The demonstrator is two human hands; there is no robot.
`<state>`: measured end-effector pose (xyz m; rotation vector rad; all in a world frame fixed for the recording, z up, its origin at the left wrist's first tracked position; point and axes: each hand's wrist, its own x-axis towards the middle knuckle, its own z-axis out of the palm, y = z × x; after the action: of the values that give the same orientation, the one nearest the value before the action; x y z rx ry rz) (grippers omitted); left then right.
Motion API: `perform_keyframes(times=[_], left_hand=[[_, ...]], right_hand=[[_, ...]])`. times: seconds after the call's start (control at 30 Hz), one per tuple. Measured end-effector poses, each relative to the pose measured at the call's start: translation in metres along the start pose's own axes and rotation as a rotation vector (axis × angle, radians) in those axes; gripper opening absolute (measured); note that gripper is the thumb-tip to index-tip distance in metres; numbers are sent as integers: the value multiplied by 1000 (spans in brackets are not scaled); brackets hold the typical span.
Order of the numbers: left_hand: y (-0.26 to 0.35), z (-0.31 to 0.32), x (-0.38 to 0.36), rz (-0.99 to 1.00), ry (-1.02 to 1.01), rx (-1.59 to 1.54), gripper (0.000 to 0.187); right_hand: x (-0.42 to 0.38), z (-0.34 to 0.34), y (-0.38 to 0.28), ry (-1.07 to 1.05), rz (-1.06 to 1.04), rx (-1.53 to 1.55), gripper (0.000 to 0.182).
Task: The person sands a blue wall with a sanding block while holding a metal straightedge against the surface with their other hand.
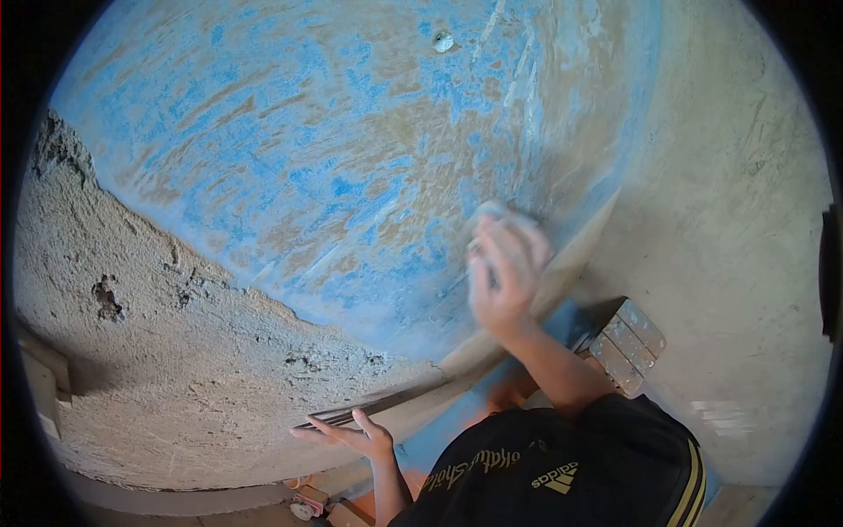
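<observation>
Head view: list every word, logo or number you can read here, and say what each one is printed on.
"adidas", with its logo, upside down: on the black shirt.
A cursive line beside it, also upside down: too distorted to read for certain.
Blue wall and metal hinge: no writing visible.
</observation>
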<state>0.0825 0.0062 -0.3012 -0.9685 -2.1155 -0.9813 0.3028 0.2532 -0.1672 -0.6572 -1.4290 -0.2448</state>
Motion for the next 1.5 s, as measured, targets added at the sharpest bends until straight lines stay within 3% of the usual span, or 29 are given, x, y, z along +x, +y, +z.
perform_keyframes(times=[0.1,0.23,0.37,0.5,0.63,0.73,0.83,0.87,0.97,1.1,1.23,1.33,1.43,1.47,1.5], left_hand=[[1,-2,0,-6,-4,-13,87],[7,-1,2,-35,9,-19,87],[13,3,0,-78,37,-31,87],[22,5,0,-141,43,-46,88],[34,3,2,-187,48,-44,86],[57,10,-4,-255,50,-67,87],[90,15,-6,-316,25,-127,86],[101,17,-7,-317,14,-151,86],[133,29,-14,-305,-11,-145,87],[171,51,-11,-330,27,-152,88],[201,62,-7,-387,66,-235,89],[226,69,-8,-383,69,-234,89],[240,79,-13,-341,53,-214,89],[247,80,-16,-351,43,-223,89],[259,81,-16,-365,35,-235,89]], right_hand=[[4,6,2,67,93,-2,34],[3,-5,-5,-57,-103,63,35],[11,-3,20,18,79,-27,27],[16,-11,46,-44,-109,27,24],[23,-13,96,50,156,-13,24],[18,-28,99,-138,-204,-12,25],[28,-32,153,-53,-12,-41,25],[32,-32,170,5,187,0,26],[46,-44,182,-57,93,-44,28],[54,-54,224,-137,-229,-75,30],[74,-51,261,51,275,-53,33],[57,-59,244,-180,-117,37,34],[59,-55,285,-71,-73,-34,35],[60,-51,302,8,76,-33,35],[61,-50,304,12,87,-7,35]])
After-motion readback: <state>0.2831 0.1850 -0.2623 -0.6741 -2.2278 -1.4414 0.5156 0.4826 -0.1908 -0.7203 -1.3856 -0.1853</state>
